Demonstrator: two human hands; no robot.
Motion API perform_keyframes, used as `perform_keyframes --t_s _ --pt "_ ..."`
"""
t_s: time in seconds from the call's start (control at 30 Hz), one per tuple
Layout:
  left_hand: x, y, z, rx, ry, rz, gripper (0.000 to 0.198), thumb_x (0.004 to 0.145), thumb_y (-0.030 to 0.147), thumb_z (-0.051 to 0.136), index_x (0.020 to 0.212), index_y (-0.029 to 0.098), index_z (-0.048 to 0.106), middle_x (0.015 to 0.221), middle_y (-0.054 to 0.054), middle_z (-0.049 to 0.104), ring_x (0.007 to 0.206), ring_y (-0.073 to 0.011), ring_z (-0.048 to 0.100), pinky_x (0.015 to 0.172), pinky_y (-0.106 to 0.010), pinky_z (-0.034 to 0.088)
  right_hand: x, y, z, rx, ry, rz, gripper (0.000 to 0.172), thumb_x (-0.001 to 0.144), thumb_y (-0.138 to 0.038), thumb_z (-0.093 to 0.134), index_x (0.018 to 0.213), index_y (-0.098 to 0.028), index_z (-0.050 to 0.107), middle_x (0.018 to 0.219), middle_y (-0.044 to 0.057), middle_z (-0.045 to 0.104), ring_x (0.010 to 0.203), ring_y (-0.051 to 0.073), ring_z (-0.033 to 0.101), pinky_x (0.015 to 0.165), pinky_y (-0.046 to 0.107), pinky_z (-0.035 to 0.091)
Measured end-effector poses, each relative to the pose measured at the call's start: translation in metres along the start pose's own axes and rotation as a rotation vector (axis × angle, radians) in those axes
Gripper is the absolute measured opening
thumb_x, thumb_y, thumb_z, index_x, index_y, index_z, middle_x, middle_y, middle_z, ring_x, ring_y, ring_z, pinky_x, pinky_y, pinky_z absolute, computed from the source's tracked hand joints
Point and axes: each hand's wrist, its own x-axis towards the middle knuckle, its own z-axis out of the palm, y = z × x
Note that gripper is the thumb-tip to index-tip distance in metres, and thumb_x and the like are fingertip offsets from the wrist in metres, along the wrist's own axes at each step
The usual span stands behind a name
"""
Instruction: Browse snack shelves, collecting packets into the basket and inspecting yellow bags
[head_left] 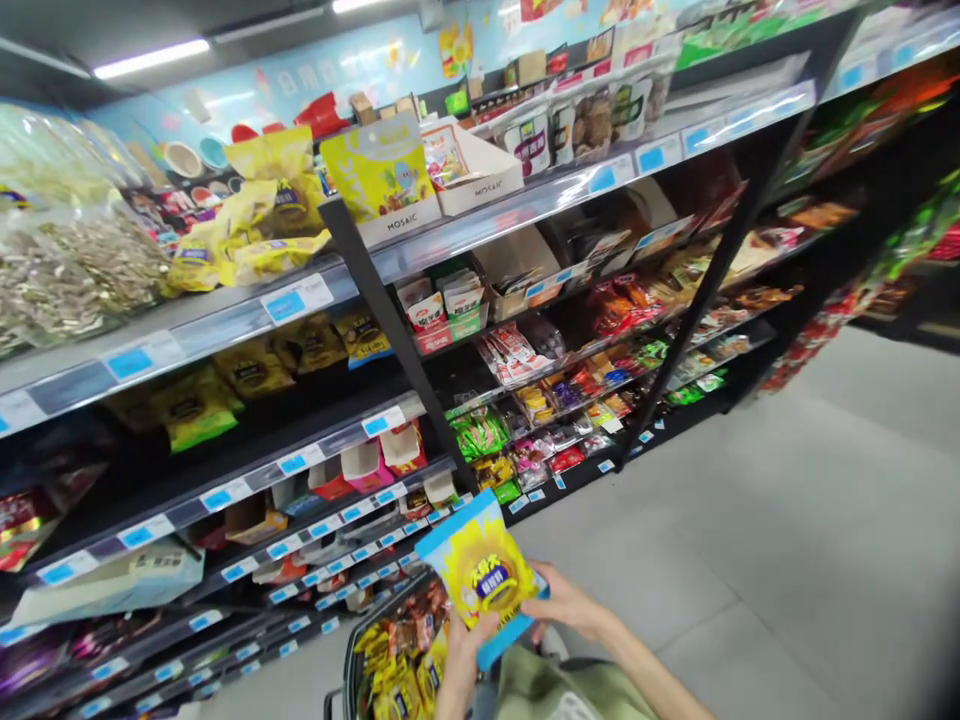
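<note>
Between both hands I hold a yellow snack bag with blue ends, tilted, its printed front facing up. My left hand grips its lower left edge with the thumb on the front. On the right edge, my right hand is closed with its thumb over the front and fingers partly behind the bag. Below and left of the bag stands a dark basket holding several yellow packets and reddish-brown wrapped pieces.
Long black shelves with price tags run along the left and ahead. Yellow bags lie on the top shelf, beside an upright yellow and grey pouch. Small boxes stand lower down. Grey tiled floor extends to the right.
</note>
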Motion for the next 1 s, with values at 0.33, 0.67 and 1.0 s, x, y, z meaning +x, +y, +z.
perform_keyframes --t_s 0.33,0.67,1.0 --pt "-0.015 0.056 0.010 0.002 0.186 0.280 0.075 0.077 0.048 0.081 0.141 0.018 0.053 0.144 -0.016 0.059 0.134 -0.0332 0.055 0.111 -0.042 0.046 -0.010 -0.012 0.024 0.032 0.140 -0.087 0.054 0.070 -0.053 0.085 0.105 -0.015 0.067 0.088 0.009 0.076 0.067 0.024 0.071 0.064 0.039 0.061" --pt "-0.040 0.051 -0.004 0.046 0.064 0.224 0.080 0.070 0.036 0.089 0.141 0.018 0.057 0.142 -0.014 0.062 0.132 -0.0336 0.057 0.109 -0.041 0.049 -0.020 -0.022 0.028 0.106 0.077 -0.018 0.057 0.062 -0.048 0.090 0.108 -0.020 0.072 0.109 0.011 0.075 0.104 0.033 0.071 0.095 0.047 0.056" --pt "-0.048 0.048 0.008 -0.037 0.171 0.160 0.093 0.065 0.036 0.089 0.146 0.016 0.048 0.137 -0.018 0.064 0.122 -0.0344 0.064 0.097 -0.041 0.057 -0.013 -0.021 0.028 0.021 0.117 0.030 0.052 0.055 -0.038 0.094 0.101 -0.024 0.074 0.101 0.010 0.075 0.092 0.034 0.071 0.084 0.055 0.060"
